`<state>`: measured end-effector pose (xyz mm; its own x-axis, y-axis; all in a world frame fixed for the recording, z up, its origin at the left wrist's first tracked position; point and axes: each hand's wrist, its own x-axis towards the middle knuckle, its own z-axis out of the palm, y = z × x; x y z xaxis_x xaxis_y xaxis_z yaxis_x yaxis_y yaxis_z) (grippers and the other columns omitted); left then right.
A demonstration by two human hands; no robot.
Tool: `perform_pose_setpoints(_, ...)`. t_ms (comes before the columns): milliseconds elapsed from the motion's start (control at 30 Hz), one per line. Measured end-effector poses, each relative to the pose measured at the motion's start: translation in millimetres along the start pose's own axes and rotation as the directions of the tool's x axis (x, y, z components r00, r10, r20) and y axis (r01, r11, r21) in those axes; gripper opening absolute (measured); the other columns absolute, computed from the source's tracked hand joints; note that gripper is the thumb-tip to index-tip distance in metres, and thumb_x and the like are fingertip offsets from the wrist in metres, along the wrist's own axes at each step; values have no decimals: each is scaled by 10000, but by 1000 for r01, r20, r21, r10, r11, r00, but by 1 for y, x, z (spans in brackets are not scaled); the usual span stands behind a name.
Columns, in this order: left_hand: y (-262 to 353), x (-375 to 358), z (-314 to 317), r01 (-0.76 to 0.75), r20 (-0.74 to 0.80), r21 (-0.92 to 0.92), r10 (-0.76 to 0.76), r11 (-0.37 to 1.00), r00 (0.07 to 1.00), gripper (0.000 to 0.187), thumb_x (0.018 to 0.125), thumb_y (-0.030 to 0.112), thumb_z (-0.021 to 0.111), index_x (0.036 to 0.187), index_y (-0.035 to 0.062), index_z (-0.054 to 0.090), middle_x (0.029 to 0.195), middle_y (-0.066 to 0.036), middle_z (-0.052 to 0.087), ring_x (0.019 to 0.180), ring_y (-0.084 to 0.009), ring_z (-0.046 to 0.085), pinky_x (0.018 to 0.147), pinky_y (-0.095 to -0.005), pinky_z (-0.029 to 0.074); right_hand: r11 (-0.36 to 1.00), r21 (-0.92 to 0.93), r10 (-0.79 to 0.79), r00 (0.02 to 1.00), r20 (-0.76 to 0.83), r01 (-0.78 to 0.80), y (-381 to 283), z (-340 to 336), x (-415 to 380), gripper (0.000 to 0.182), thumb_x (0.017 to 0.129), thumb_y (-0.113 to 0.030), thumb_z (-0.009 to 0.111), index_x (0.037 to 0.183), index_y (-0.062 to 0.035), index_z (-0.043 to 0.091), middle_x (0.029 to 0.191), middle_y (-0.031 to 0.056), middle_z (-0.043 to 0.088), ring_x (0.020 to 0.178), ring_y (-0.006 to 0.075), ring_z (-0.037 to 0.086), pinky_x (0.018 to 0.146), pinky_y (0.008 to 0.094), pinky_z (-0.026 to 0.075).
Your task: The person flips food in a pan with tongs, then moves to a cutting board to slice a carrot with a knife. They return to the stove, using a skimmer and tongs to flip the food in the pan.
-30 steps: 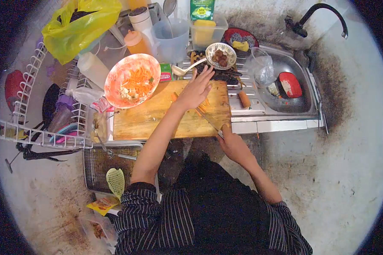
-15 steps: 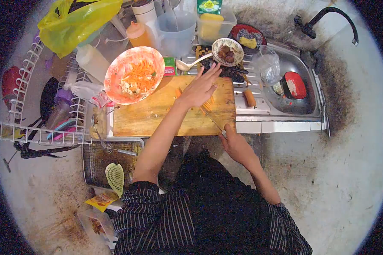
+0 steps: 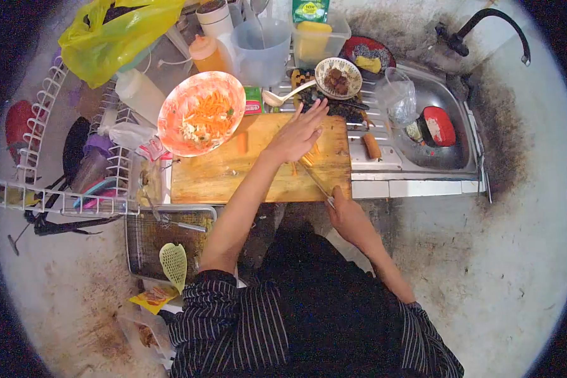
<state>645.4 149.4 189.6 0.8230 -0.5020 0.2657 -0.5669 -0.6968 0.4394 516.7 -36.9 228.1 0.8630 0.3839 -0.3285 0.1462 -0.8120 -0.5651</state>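
My right hand (image 3: 348, 213) grips a knife (image 3: 320, 180) by its handle near the front edge of the wooden cutting board (image 3: 201, 179). The blade points up and left, and its tip end is hidden by my left hand (image 3: 296, 135). That hand reaches across the board with its fingers stretched out and apart. Thin carrot strips (image 3: 308, 159) lie beside the blade, partly under the left palm. A flat carrot piece (image 3: 242, 142) rests to the left of my wrist. The patterned bowl (image 3: 162, 129) at the board's left holds shredded carrot and paler shreds.
Behind the board are a ladle (image 3: 274, 99) and a small bowl (image 3: 337, 96) with brown pieces. A carrot chunk (image 3: 372, 146) sits on the drainboard by the steel sink (image 3: 457, 160). A white dish rack (image 3: 63, 205) stands left; a wire-mesh tray (image 3: 151, 236) is below.
A carrot piece that showed by my left wrist now lies farther left on the board. Both hands stay nearly in place, the knife still in the right one.
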Motion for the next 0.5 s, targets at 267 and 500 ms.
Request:
perform_pose_setpoints(267, -3, 20, 6, 56, -68, -85, -62, 995, 996, 499, 908, 226, 328, 1336, -6, 215, 1427, -127, 161, 1334, -237, 94, 1075, -456, 40, 962, 231, -152, 988, -1, 148, 38, 3, 13, 274, 894, -272, 449, 938, -10, 384, 742, 224, 547, 743, 342, 571, 628, 416, 411)
perform_pose_setpoints(500, 5, 10, -8, 1, -94, -64, -7, 998, 996, 471, 921, 225, 320, 1326, -2, 242, 1422, -116, 179, 1327, -228, 124, 1080, -441, 56, 964, 261, -80, 992, 93, 53, -1, -5, -7, 322, 904, -300, 410, 984, 10, 374, 760, 270, 544, 771, 420, 545, 653, 480, 404)
